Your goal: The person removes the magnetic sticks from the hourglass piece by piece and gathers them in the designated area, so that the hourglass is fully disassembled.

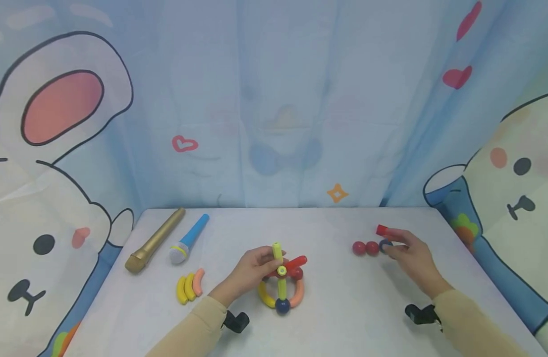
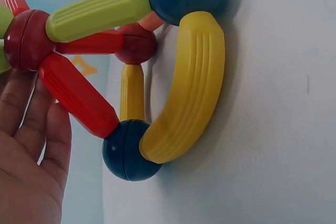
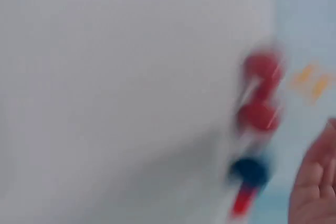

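My left hand [image 1: 251,270] grips a ball-and-rod structure [image 2: 94,98] by its upper middle, with fingers [image 2: 26,103] behind a red ball. Yellow-green and red straight rods meet there. Blue balls, red balls and curved yellow and orange rods form the base on the table. Over at the right, my right hand [image 1: 408,255] pinches a red rod [image 1: 381,230], its end sticking out past the fingertips. Thumb and fingers are close around a blue ball [image 1: 385,246], beside two red balls [image 1: 365,248] in a row. Blur covers these pieces in the right wrist view.
Two curved yellow rods and an orange one [image 1: 197,282] lie left of the structure. Behind them are a gold microphone [image 1: 155,240] and a blue toy microphone [image 1: 190,239]. A printed curtain [image 1: 283,99] hangs along the far edge of the white table [image 1: 341,322].
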`<state>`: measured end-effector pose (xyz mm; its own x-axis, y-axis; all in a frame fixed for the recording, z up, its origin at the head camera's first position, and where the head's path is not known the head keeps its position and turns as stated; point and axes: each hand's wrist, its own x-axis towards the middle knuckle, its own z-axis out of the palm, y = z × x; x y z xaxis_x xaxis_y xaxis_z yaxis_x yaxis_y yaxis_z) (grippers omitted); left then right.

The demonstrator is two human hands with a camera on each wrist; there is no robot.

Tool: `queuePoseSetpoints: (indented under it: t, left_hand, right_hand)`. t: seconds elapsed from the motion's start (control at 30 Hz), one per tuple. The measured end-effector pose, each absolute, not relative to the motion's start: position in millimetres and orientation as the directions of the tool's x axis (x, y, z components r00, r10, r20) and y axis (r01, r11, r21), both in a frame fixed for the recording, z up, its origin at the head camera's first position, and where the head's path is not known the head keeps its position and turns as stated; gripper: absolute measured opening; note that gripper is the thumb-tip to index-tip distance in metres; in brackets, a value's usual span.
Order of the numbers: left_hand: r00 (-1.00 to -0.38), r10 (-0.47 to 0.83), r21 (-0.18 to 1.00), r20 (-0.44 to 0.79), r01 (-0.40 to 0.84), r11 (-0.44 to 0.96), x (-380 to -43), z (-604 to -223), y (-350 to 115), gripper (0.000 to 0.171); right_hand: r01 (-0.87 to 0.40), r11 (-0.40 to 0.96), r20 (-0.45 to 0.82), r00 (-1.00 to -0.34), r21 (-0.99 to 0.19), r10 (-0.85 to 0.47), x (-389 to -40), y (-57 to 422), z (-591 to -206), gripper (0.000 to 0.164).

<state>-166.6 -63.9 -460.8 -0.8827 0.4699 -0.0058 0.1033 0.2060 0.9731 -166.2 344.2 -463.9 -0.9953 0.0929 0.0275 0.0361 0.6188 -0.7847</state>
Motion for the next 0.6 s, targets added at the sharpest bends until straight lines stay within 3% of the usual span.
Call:
queuePoseSetpoints:
  t: [0.13, 0.3, 0.6]
  left_hand:
    - [-0.869, 0.495, 0.971, -0.008, 0.112, 0.213, -165, -461, -68, 0.033]
    - [-0.859, 0.512, 0.954, 0.010, 0.162, 0.254, -164, -466, -70, 0.048]
    - [-0.882, 0.470, 0.941, 0.040, 0.192, 0.280, -163, -469, -64, 0.046]
  right_hand:
    - [-0.016, 0.457, -0.048, -0.991, -0.889, -0.128, -158, 282, -446, 0.055]
    - [0.017, 0.307, -0.121, -0.939, -0.951, -0.322, -143, 203, -447, 0.059]
    - [-0.061, 0.210, -0.012, -0.944, -0.976, -0.330, -135, 158, -457, 0.038]
